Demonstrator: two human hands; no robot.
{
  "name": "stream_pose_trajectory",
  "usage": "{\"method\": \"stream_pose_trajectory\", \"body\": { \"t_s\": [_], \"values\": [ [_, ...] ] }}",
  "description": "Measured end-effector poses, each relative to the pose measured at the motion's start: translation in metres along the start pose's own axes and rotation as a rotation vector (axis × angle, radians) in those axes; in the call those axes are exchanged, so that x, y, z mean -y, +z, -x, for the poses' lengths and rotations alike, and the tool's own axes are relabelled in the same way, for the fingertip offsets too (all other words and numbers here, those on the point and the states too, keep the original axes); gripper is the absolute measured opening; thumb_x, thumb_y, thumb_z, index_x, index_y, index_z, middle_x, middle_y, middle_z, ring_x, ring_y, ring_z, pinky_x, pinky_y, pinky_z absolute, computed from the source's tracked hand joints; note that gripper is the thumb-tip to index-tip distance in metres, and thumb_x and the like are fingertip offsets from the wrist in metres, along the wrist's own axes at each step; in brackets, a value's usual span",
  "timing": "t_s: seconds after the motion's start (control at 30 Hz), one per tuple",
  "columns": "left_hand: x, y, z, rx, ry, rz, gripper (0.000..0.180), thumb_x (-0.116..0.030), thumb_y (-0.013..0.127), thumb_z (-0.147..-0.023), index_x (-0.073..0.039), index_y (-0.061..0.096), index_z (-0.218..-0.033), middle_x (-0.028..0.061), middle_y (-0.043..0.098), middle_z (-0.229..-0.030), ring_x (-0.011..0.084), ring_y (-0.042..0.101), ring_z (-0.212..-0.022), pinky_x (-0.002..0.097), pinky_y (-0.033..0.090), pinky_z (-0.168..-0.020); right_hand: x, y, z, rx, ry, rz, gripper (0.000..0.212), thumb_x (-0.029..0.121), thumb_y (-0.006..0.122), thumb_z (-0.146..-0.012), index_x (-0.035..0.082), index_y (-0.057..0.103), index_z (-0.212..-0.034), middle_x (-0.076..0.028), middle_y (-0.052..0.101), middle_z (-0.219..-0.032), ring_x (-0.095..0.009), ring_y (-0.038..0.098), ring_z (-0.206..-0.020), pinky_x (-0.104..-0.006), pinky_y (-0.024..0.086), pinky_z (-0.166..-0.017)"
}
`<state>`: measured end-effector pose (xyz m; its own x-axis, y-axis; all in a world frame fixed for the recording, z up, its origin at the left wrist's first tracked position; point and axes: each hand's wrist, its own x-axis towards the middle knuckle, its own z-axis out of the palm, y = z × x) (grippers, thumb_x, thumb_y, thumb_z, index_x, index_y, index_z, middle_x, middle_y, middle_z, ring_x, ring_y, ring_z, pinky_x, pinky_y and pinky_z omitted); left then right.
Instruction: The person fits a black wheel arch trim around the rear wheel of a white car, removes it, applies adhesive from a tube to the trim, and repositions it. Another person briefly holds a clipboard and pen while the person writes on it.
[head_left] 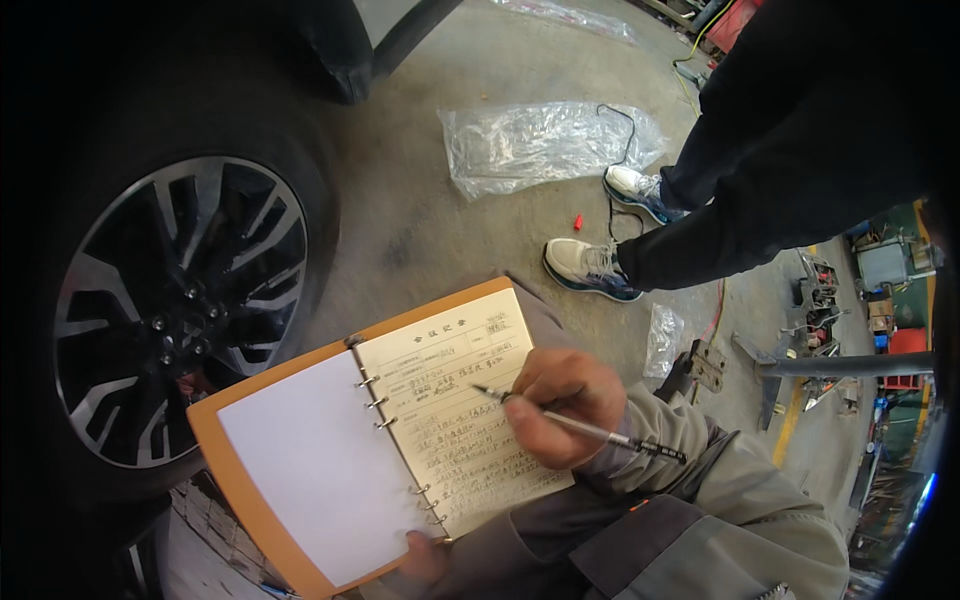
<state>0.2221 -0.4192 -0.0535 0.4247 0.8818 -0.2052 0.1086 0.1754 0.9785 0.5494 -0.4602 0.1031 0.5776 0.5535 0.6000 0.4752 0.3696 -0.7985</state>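
Note:
A ring-bound notebook (230, 440) with a tan cover lies open across my lap. Its left side is a blank white sheet (320, 470); the right page (470, 440) is lined and filled with handwriting. My right hand (565, 405) is closed around a slim pen (620, 438), whose dark tip hovers at or just touches the upper part of the written page; contact cannot be told. At the notebook's lower edge, my left hand (425, 560) grips it with the thumb showing near the rings, the other fingers hidden beneath.
Close on the left stands a car wheel (190, 310). A person in dark trousers (740, 210) and light sneakers (580, 265) stands ahead to the right. Clear plastic sheeting (540, 145) and a small red piece (578, 222) lie on the concrete floor. Metal shop equipment (850, 365) fills the right.

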Motion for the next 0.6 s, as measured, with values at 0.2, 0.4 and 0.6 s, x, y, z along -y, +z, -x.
{"method": "stream_pose_trajectory", "body": {
  "t_s": [0.2,0.4,0.6],
  "values": [
    [-0.062,0.046,-0.039,0.32,0.098,0.159,0.051,-0.029,0.045,-0.103,0.008,0.04,-0.137,0.0214,0.058,-0.127,0.029,0.063,-0.105,0.0375,0.053,-0.087,-0.01,-0.041,-0.024,-0.537,0.283,-0.142,0.016,0.016,0.056,-0.099,0.001,0.057,-0.103,-0.006,0.064,-0.076,-0.008,0.048,-0.055,-0.0227,0.039,-0.05],
    [-0.141,0.116,-0.068,0.502,0.053,0.51,0.049,-0.035,0.037,-0.106,0.004,0.043,-0.135,0.0208,0.064,-0.117,0.0263,0.066,-0.083,0.0363,0.054,-0.064,-0.042,-0.136,-0.062,-0.495,0.42,0.098,0.024,0.01,0.064,-0.094,-0.005,0.058,-0.112,-0.008,0.064,-0.079,-0.007,0.054,-0.058,-0.0203,0.041,-0.051],
    [-0.189,0.171,-0.092,0.645,0.176,0.5,0.054,-0.042,0.032,-0.107,0.002,0.047,-0.134,0.0165,0.064,-0.117,0.0251,0.064,-0.09,0.0369,0.053,-0.069,-0.041,-0.195,-0.091,-0.398,0.223,0.207,0.019,0.011,0.067,-0.093,-0.004,0.065,-0.105,-0.006,0.067,-0.08,-0.009,0.06,-0.064,-0.023,0.047,-0.057]
  ]
}}
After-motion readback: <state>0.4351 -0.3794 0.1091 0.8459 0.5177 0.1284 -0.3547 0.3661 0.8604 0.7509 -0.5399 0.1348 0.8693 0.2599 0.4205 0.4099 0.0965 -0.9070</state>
